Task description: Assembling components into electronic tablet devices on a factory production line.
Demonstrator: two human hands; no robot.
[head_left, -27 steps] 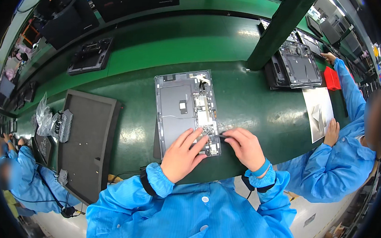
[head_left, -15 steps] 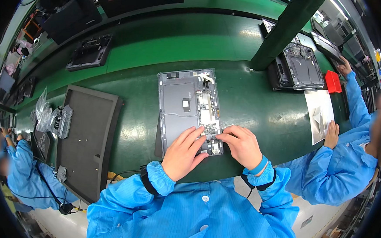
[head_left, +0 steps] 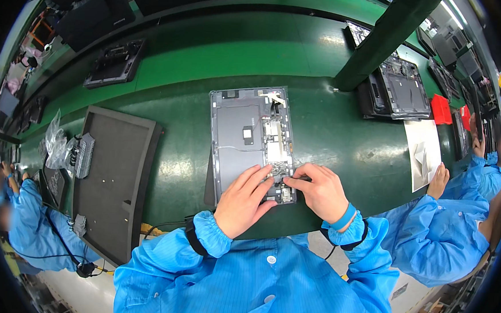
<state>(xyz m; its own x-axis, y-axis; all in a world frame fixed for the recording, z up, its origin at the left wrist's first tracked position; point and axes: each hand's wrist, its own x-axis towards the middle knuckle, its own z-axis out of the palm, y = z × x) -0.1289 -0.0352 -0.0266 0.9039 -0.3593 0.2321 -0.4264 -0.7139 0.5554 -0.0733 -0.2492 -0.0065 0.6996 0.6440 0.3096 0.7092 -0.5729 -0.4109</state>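
Note:
A thin opened electronic device (head_left: 213,117), tablet-like, lies flat on the green bench in front of me. Grey battery cells (head_left: 235,127) fill its left part, and a circuit board (head_left: 278,152) with silvery shields runs down its right side. My left hand (head_left: 243,205) rests on the lower part of it, fingers stretched out with their tips on the board. At the board's lower right, my right hand (head_left: 322,195) has thumb and index finger pinched together; whatever is between them is too small or hidden to tell. A dark flat piece (head_left: 210,183) shows under the device's left edge.
A grey foam-lined tray (head_left: 109,176) stands at left, beside clear plastic wrapping (head_left: 58,145). More opened devices (head_left: 401,88) are stacked behind a green post (head_left: 377,46). Red box (head_left: 440,109) and white sheet (head_left: 420,152) lie near a co-worker (head_left: 440,237) at right.
My hands stay at almost the same places on the device. At right, the co-worker's raised hand has moved down and right, away from a dark panel by the stack.

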